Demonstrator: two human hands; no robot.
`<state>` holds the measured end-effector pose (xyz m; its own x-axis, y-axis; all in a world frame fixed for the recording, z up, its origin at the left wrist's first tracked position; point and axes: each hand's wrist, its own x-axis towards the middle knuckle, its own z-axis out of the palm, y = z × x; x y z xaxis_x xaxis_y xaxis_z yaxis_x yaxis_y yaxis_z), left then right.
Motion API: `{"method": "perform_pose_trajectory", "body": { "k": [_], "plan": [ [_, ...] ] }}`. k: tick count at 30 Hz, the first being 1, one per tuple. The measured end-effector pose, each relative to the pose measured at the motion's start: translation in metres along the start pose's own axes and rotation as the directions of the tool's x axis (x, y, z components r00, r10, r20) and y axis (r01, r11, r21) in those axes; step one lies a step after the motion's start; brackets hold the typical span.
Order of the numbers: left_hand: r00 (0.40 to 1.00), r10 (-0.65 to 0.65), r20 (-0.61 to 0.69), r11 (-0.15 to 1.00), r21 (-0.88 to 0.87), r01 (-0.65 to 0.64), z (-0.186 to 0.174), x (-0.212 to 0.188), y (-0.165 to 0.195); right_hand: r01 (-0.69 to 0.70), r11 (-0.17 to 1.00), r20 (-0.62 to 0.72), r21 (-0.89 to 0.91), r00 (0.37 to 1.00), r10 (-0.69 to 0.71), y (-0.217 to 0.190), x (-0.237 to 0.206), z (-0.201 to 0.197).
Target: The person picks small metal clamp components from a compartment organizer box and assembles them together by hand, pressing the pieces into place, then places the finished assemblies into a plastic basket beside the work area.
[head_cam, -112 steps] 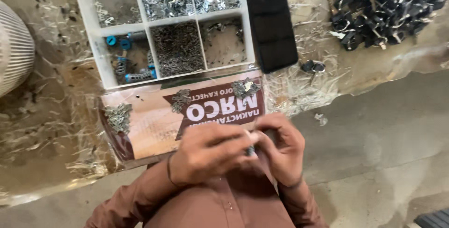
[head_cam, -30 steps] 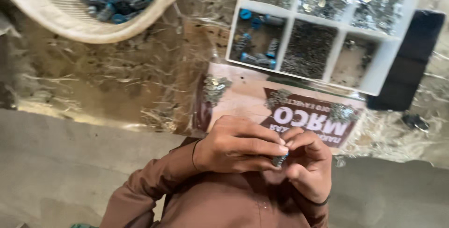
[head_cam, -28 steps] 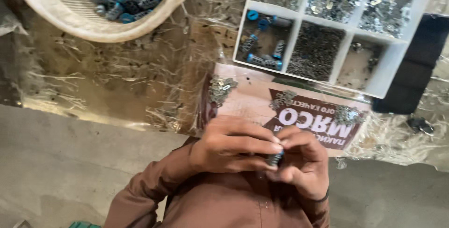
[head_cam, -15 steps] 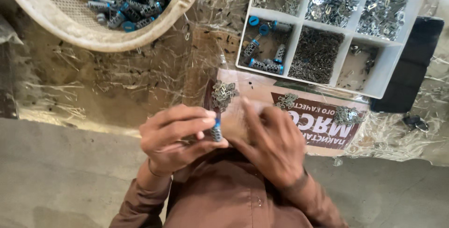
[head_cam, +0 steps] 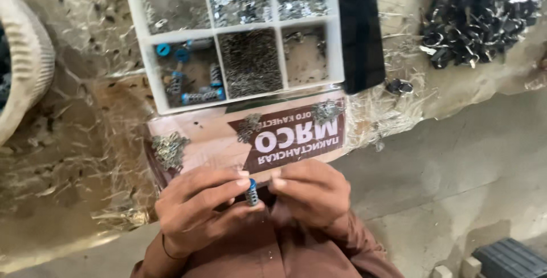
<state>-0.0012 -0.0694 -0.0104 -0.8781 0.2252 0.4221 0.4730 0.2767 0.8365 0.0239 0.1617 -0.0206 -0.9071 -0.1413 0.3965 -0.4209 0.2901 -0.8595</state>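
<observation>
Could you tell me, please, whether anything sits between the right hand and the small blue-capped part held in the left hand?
Nothing visible does. The left hand pinches the small blue-capped part upright at its fingertips, and the right hand is just beside it, with only open air between them.

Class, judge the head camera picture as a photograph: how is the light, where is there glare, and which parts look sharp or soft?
Head view: soft, even daylight with no hard shadows; small glints on the metal bits in the white compartment tray; the left hand and the small blue-capped spring part it pinches read fairly sharp; the right hand looks slightly soft; the pale basket at the left edge is cropped and bowed.
</observation>
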Motion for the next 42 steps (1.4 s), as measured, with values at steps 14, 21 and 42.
{"method": "perform_pose_trajectory", "body": {
  "k": [14,21,42],
  "plan": [
    [0.993,-0.008,0.116,0.987,-0.159,0.026,0.028,0.014,0.0,-0.275,0.948,-0.113,0.161,0.949,0.294,-0.008,-0.013,-0.008],
    [0.996,-0.013,0.088,0.987,-0.16,0.027,0.035,0.018,0.002,-0.249,0.961,-0.143,-0.121,0.962,0.231,-0.015,0.002,-0.004],
    [0.99,0.049,0.131,0.979,-0.201,-0.022,0.042,0.024,0.0,-0.46,0.884,-0.001,0.085,0.887,0.461,0.009,-0.009,-0.032]
  ]
}}
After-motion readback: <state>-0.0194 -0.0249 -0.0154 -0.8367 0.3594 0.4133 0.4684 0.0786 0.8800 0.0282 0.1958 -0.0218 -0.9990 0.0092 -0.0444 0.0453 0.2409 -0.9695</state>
